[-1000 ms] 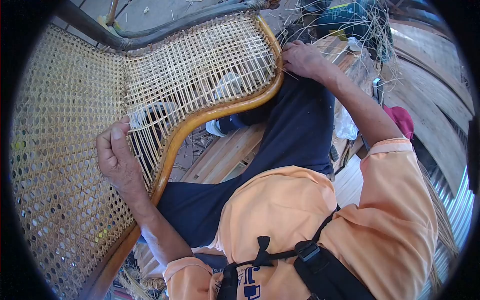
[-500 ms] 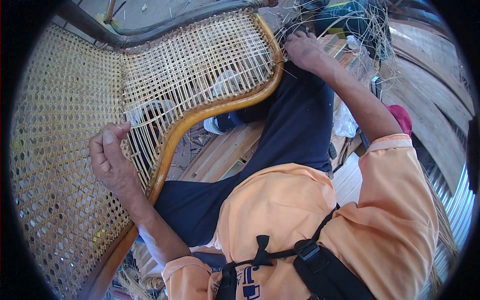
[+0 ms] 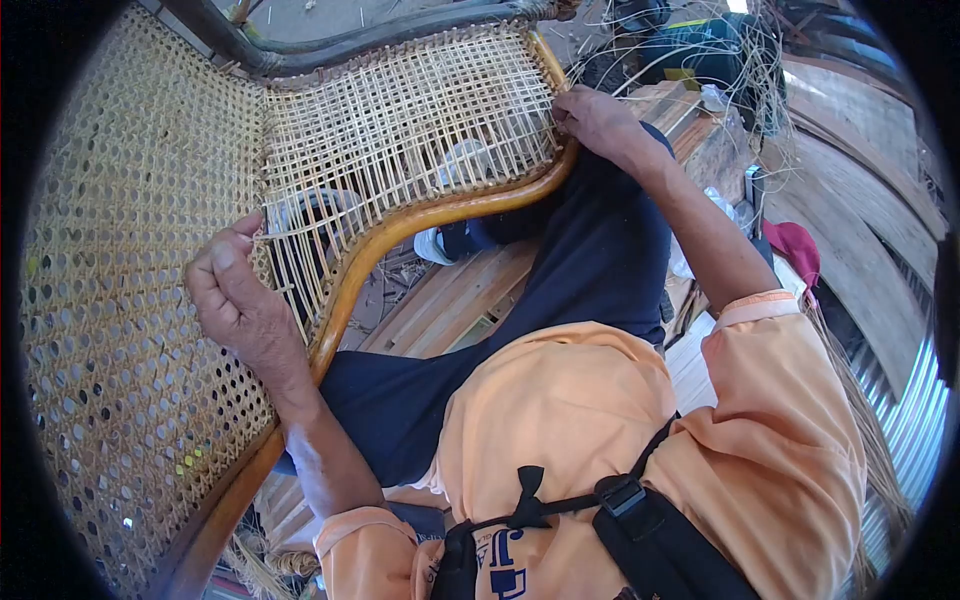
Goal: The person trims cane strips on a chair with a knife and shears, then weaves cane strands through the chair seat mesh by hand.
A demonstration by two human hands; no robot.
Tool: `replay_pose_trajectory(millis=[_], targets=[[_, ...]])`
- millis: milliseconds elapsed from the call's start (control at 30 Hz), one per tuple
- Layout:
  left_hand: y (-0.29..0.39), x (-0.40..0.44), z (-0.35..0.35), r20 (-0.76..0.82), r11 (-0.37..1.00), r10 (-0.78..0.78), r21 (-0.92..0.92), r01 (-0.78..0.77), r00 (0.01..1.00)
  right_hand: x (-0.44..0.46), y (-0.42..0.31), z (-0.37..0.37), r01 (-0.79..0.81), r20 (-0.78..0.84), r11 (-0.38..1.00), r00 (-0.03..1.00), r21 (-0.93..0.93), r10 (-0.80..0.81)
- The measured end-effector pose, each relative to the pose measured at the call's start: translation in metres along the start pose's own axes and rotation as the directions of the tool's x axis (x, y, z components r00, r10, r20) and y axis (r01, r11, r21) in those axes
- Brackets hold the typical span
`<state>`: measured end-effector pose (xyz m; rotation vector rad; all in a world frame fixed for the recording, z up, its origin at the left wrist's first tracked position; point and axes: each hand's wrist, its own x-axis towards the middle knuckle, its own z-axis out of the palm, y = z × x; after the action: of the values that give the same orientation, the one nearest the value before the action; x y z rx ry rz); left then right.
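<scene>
A rattan chair's side panel [image 3: 400,110] of open cane weave spreads before me, edged by a curved, glossy brown frame [image 3: 455,212]. At the panel's left end, my left hand [image 3: 245,290] is closed, thumb and forefinger pinching a pale cane strand [image 3: 310,229] that runs across the upright strands. My right hand [image 3: 600,125] is at the frame's far right bend, its fingers closed against the weave's edge; whatever they hold is hidden. Wider gaps show in the weave nearest the curved frame.
The chair's finished cane back [image 3: 130,300] rises at the left. Loose cane strands [image 3: 750,80] lie tangled over a dark green item at the upper right. Wooden planks [image 3: 460,295] lie beneath my legs, and a red cap [image 3: 792,250] sits at the right.
My right hand has come from beyond the frame back onto the weave's edge. My left hand keeps its pinch near the panel's corner. The chair appears slightly farther right in view.
</scene>
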<state>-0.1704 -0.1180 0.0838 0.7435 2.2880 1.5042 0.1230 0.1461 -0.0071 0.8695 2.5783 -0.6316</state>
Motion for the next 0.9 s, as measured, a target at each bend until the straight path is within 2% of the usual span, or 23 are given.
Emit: replay_pose_trajectory(millis=[33,67,167,267,367,467,567,700,800,833,867,900], targets=[[-0.003,0.001,-0.001,0.022,1.000,0.009,0.009,-0.009,1.000,0.002,0.007,-0.002,0.081,0.016,0.997,0.997,0.014,-0.081],[-0.006,0.001,-0.003,0.045,1.000,0.018,0.019,-0.019,0.999,0.003,0.010,-0.005,0.059,0.020,0.997,0.998,0.056,-0.061],[-0.006,0.003,-0.003,0.059,1.000,0.008,0.012,-0.009,0.998,0.006,0.015,-0.004,0.011,0.120,0.999,0.993,-0.034,-0.007],[-0.002,0.002,-0.001,0.064,1.000,-0.007,-0.002,0.007,0.998,0.004,0.012,0.000,0.037,0.075,0.997,0.997,-0.067,-0.032],[-0.004,0.002,-0.003,0.082,1.000,-0.007,-0.002,0.007,0.997,0.007,0.004,-0.002,-0.025,0.130,0.988,0.990,-0.149,0.045],[-0.006,0.003,-0.004,0.106,0.999,-0.022,-0.043,0.027,0.994,0.003,-0.001,0.001,-0.038,0.013,0.990,0.999,-0.138,0.040],[-0.002,0.001,-0.004,0.161,0.997,-0.067,-0.031,0.073,0.985,0.009,-0.003,0.003,-0.132,0.029,0.962,0.989,-0.240,0.143],[-0.001,0.001,-0.004,0.184,0.991,-0.115,-0.040,0.124,0.976,0.019,-0.010,-0.007,-0.178,-0.015,0.945,0.983,-0.274,0.181],[-0.008,0.004,-0.006,0.158,0.994,-0.082,-0.057,0.092,0.984,-0.004,-0.055,-0.023,-0.113,-0.272,0.979,0.960,-0.172,0.063],[-0.008,0.005,-0.004,0.157,0.994,-0.081,-0.055,0.091,0.984,-0.015,-0.076,-0.020,-0.039,-0.272,0.999,0.962,-0.008,0.035],[-0.005,0.006,-0.004,0.104,0.995,-0.004,-0.094,0.013,0.995,-0.023,-0.100,-0.015,-0.017,-0.121,0.995,0.992,0.097,0.029],[-0.001,0.008,-0.005,0.048,0.990,0.072,-0.128,-0.065,0.996,-0.033,-0.122,-0.010,0.044,0.005,0.981,0.999,0.187,-0.046]])
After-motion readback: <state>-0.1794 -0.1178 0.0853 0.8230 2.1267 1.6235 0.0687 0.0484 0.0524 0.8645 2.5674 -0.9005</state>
